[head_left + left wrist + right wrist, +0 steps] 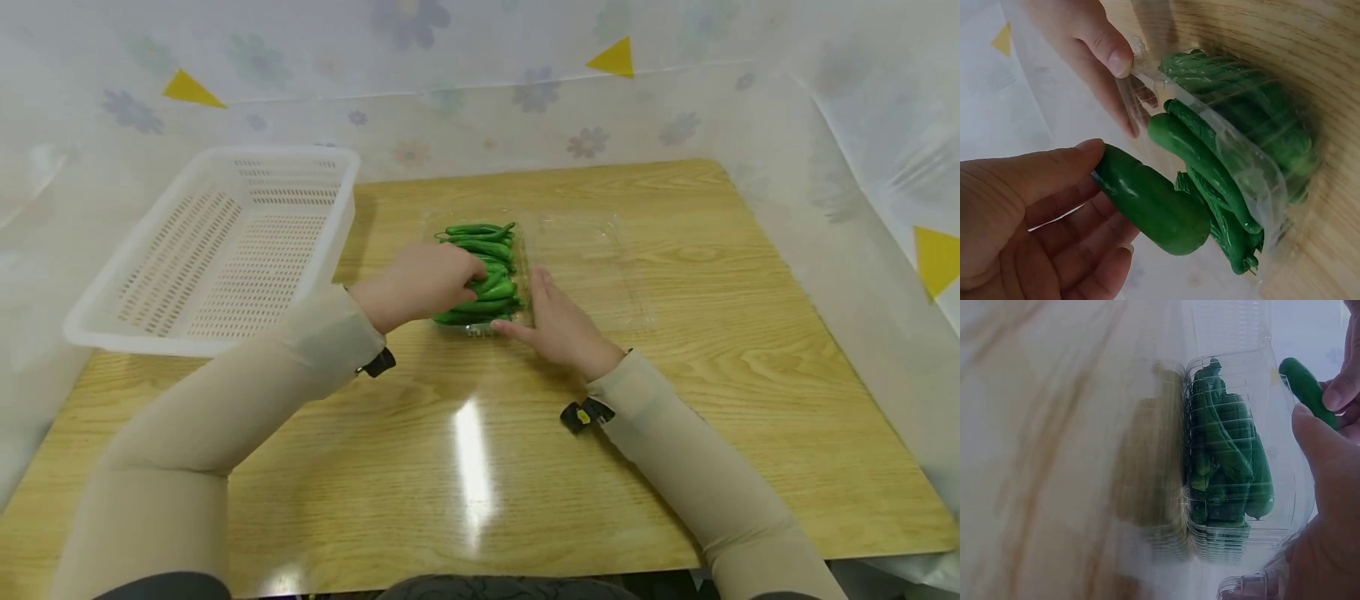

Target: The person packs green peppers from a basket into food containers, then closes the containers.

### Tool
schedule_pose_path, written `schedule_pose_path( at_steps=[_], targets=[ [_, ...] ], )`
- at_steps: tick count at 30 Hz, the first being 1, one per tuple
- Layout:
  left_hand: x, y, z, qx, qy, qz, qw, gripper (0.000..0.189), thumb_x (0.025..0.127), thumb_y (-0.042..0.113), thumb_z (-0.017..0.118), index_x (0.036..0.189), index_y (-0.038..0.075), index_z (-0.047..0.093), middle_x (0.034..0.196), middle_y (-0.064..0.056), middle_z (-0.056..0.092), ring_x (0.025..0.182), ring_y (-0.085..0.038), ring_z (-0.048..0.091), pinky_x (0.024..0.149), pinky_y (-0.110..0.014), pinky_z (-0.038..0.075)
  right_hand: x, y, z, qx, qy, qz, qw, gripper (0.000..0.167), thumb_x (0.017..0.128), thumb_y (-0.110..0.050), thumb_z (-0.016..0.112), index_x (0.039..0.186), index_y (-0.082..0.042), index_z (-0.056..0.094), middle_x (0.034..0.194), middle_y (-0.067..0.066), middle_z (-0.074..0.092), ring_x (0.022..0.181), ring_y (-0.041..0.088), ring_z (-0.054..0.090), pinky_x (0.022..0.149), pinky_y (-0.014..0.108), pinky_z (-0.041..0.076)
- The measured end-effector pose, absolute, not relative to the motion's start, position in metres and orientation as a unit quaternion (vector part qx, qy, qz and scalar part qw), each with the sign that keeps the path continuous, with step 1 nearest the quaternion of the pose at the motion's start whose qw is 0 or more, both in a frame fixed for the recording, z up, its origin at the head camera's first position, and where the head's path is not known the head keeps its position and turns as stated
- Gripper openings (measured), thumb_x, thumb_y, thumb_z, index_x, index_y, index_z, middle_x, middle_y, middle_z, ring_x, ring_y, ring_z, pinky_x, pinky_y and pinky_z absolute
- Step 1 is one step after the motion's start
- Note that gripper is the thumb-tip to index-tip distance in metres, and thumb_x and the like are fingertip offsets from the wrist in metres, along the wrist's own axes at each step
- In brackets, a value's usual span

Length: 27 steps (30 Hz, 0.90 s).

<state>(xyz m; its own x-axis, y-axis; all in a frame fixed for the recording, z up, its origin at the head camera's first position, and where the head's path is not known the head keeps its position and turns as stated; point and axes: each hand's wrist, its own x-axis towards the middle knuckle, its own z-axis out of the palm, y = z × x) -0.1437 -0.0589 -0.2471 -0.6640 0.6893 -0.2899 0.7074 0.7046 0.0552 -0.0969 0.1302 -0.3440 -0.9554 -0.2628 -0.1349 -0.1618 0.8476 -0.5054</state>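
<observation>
In the left wrist view a short, thick green pepper [1154, 200] is pinched between the thumb and fingers of my left hand [431, 283], just above the other peppers. Those green peppers [480, 313], mostly long and thin, lie stacked crosswise in a clear plastic container [1285, 487]. My right hand [566, 329] grips the container's near right corner, thumb along the front and fingers on the right side. The clear hinged lid [592, 267] lies folded back to the right, behind that hand.
A white perforated plastic basket [255, 267] stands at the left of the wood-patterned table [375, 500], with no peppers showing inside it. White flowered sheeting [480, 125] with yellow triangles surrounds the table.
</observation>
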Motion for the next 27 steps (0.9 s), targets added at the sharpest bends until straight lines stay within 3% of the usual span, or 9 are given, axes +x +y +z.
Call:
schedule_pose_path(
  at_steps=[4, 12, 27],
  targets=[
    [-0.146, -0.054, -0.256, 0.378, 0.910, -0.017, 0.171, 0.022, 0.091, 0.026, 0.063, 0.110, 0.015, 0.063, 0.097, 0.000, 0.063, 0.075, -0.013, 0.058, 0.065, -0.033, 0.048, -0.097, 0.130, -0.344, -0.114, 0.956, -0.250, 0.101, 0.110, 0.081, -0.073, 0.040, 0.146, 0.003, -0.004, 0.151, 0.025, -0.001, 0.139, 0.033, 0.006, 0.109, 0.045, 0.020],
    [-0.148, -0.048, -0.269, 0.388, 0.901, 0.005, 0.193, 0.017, 0.090, 0.023, 0.063, 0.104, 0.014, 0.065, 0.095, 0.002, 0.062, 0.078, -0.012, 0.057, 0.070, -0.032, 0.048, -0.097, 0.131, -0.344, -0.111, 0.956, -0.251, 0.101, 0.110, 0.080, -0.074, 0.040, 0.147, 0.002, -0.004, 0.151, 0.025, -0.001, 0.139, 0.033, 0.007, 0.108, 0.045, 0.022],
    [-0.148, -0.046, -0.286, 0.407, 0.898, -0.011, 0.170, 0.008, 0.089, 0.017, 0.065, 0.081, 0.015, 0.064, 0.073, 0.003, 0.059, 0.061, -0.012, 0.045, 0.057, -0.029, 0.038, -0.096, 0.129, -0.341, -0.104, 0.957, -0.249, 0.105, 0.110, 0.081, -0.074, 0.040, 0.146, 0.003, -0.003, 0.151, 0.025, 0.000, 0.139, 0.032, 0.006, 0.109, 0.045, 0.021]
  ],
)
